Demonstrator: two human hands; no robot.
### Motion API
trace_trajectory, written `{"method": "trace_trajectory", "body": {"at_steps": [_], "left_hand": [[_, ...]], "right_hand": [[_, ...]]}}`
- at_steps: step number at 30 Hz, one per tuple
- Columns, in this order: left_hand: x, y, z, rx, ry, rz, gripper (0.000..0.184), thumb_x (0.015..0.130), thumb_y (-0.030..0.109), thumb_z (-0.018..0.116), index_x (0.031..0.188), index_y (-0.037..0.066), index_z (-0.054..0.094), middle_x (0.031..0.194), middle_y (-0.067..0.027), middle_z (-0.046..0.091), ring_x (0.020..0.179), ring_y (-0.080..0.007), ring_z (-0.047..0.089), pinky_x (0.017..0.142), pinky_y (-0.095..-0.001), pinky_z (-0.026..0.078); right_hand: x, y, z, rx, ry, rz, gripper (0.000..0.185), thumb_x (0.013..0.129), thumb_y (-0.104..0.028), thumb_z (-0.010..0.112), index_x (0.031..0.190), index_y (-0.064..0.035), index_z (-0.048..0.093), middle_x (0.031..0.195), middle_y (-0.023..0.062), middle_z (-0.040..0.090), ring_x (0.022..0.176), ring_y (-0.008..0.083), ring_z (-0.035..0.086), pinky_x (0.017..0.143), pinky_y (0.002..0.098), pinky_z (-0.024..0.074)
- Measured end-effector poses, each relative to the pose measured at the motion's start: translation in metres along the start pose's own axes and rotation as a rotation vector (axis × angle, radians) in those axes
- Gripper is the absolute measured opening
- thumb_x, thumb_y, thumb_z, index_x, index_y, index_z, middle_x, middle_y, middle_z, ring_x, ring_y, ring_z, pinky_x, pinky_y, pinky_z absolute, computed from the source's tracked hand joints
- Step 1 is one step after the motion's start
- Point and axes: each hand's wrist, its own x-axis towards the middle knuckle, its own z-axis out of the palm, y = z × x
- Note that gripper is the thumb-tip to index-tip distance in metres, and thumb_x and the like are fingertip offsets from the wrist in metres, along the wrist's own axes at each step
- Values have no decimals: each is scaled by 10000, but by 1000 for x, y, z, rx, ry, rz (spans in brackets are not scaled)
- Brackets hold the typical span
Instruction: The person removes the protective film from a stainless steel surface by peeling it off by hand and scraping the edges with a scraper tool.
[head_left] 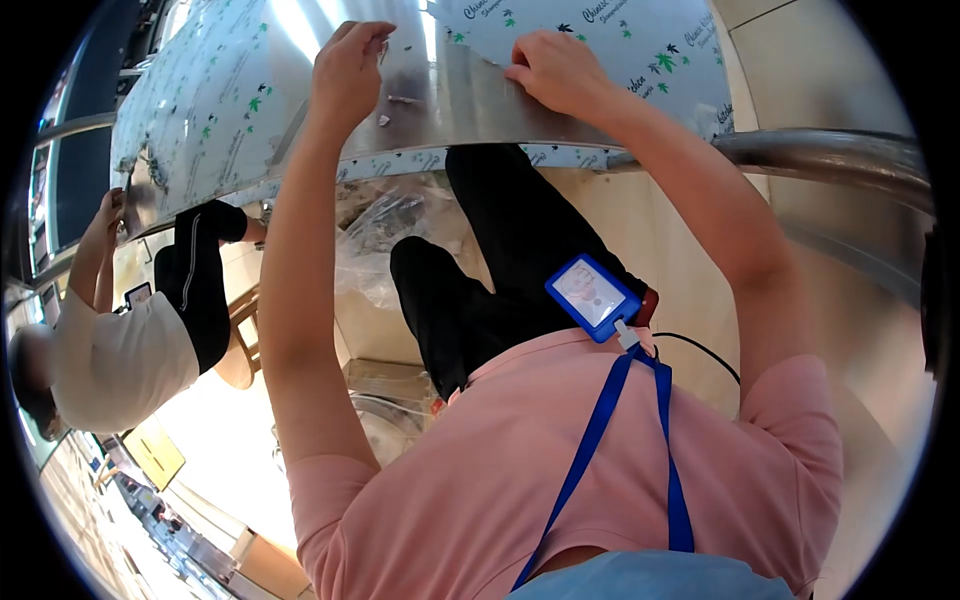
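Observation:
A metal tabletop (pixel 440 115) stretches in front of me, partly bare and partly covered by pale protective film (pixel 640 40) with green leaves and lettering. My left hand (pixel 350 75) hovers over the bare strip with its fingers curled together; a small scrap seems to show at the fingertips, too small to name. At the torn edge of the film, my right hand (pixel 560 72) has thumb and forefinger pinched on it. Small film scraps (pixel 385 120) lie on the bare metal between my hands.
A metal rail (pixel 820 160) runs along the right. Under the table lies a clear plastic bag (pixel 385 235). To the left, a co-worker in a white shirt (pixel 130 360) sits at the same table, one hand (pixel 112 208) at its edge. A blue badge (pixel 593 297) hangs at my waist.

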Motion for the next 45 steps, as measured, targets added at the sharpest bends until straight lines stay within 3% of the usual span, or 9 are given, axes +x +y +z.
{"method": "trace_trajectory", "body": {"at_steps": [7,10,17,25,29,32,35,38,45], "left_hand": [[-24,-31,-21,270,57,194,227,805,11,498,943,44,675,977,-106,626,903,-286,607,777,-349,475],[-29,-25,-24,219,10,-16,167,833,67,531,905,43,679,970,-110,624,873,-285,604,768,-354,471],[-23,-42,-19,383,39,78,188,860,204,592,915,48,680,953,-122,620,852,-306,592,748,-378,466],[1,-6,20,360,-2,72,175,835,192,585,905,87,706,911,-127,636,905,-323,596,796,-406,480],[26,-7,50,354,-102,-69,374,817,414,611,916,66,704,982,-162,634,894,-335,612,805,-411,473],[36,21,49,428,-256,-229,297,845,333,618,915,57,702,978,-148,665,888,-295,635,791,-390,482],[39,-25,82,453,-116,-62,299,833,215,547,972,-36,631,865,-231,650,790,-366,640,732,-418,498],[53,-10,75,349,-234,-215,327,762,225,546,877,-62,653,893,-280,636,846,-435,616,765,-457,485],[68,-18,72,78,-284,-433,269,696,199,590,715,-63,650,705,-254,625,707,-339,635,673,-440,481]], "right_hand": [[9,-8,-4,-147,-109,41,187,759,-122,572,864,12,648,942,191,652,951,346,612,835,431,480],[9,-1,-3,-111,-103,47,207,772,-130,568,890,24,639,954,204,647,957,356,607,842,436,476],[14,-16,-3,-37,-40,8,261,849,-203,548,907,37,632,962,235,635,956,365,604,857,437,462],[31,-13,8,-89,-77,19,208,753,-119,545,844,38,647,914,229,653,897,375,631,790,442,501],[31,-14,3,-70,-78,17,209,760,-122,547,849,36,649,922,237,650,897,375,629,791,447,501],[31,-11,6,-52,-55,-3,225,796,-162,557,853,35,650,909,234,652,892,377,628,790,451,499],[31,-3,14,-46,-17,-9,219,849,-206,569,877,-2,643,843,198,651,852,366,615,772,443,477],[33,-2,8,10,-57,-27,241,837,-236,584,861,-5,647,840,195,651,843,358,619,766,439,478],[36,-11,10,-72,-103,-6,226,822,-221,581,818,-6,651,880,191,658,865,354,621,785,430,484]]}}
